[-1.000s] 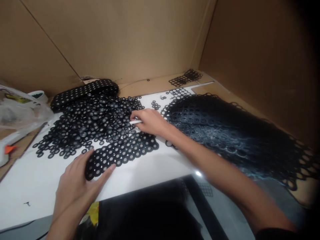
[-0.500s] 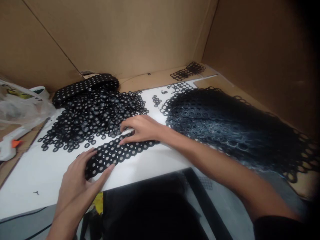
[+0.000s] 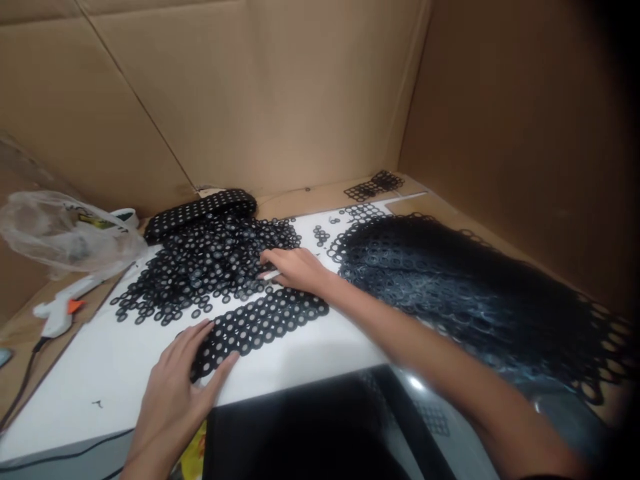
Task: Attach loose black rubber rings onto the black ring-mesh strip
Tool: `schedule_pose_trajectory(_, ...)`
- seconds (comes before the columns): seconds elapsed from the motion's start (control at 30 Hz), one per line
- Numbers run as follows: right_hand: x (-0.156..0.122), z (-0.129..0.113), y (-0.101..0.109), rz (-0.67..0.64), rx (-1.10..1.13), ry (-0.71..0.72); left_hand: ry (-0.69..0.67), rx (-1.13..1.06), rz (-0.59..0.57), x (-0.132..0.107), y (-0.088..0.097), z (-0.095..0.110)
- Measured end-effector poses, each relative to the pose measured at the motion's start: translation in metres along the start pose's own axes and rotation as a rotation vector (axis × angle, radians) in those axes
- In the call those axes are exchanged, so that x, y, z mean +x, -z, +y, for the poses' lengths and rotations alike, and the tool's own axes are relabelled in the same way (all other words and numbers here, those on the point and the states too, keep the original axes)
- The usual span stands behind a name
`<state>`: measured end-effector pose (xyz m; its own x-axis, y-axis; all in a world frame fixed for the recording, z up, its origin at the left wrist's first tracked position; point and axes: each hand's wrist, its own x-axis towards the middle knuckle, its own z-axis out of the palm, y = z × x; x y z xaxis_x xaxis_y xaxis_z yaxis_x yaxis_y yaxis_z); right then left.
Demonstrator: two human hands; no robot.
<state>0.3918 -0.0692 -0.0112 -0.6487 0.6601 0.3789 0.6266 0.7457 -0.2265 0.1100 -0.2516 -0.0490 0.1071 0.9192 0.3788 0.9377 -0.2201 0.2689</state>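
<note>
A black strip of joined rings [image 3: 260, 325] lies across the white board [image 3: 100, 373]. My left hand [image 3: 177, 383] rests flat on the strip's near end, fingers spread. My right hand [image 3: 295, 268] holds a thin white stick [image 3: 270, 275] at the strip's far edge, where it meets a heap of loose black rings [image 3: 205, 263]. A large pile of black ring mesh [image 3: 450, 280] spreads to the right of my right arm.
Cardboard walls close in the back and right. A rolled ring strip [image 3: 200, 207] lies at the back. A clear plastic bag [image 3: 65, 233] and a white glue gun [image 3: 60, 307] sit at the left. A small mesh piece [image 3: 373, 185] lies far back. A dark object [image 3: 300, 433] fills the near edge.
My right hand went from the loose rings down onto the strip, then back up to the heap's edge with the stick. The view tilted up. My left hand stayed on the strip.
</note>
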Motion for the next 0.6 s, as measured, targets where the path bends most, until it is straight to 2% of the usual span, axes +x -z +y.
schedule_pose_trajectory(0.13, -0.001, 0.006, 0.003, 0.025, 0.008, -0.056, 0.003, -0.004, 0.024, -0.001, -0.002, 0.002)
schedule_pose_trajectory(0.23, -0.002, 0.007, 0.005, 0.065, 0.135, -0.02, 0.002, -0.005, 0.043, -0.002, -0.002, 0.004)
schedule_pose_trajectory(0.4, -0.004, 0.007, 0.006, 0.0, 0.251, 0.081, 0.019, -0.012, 0.05, -0.002, 0.0, 0.008)
schedule_pose_trajectory(0.6, -0.003, 0.013, 0.004, -0.034, 0.21, 0.035, 0.022, -0.032, 0.067, 0.002, 0.0, 0.006)
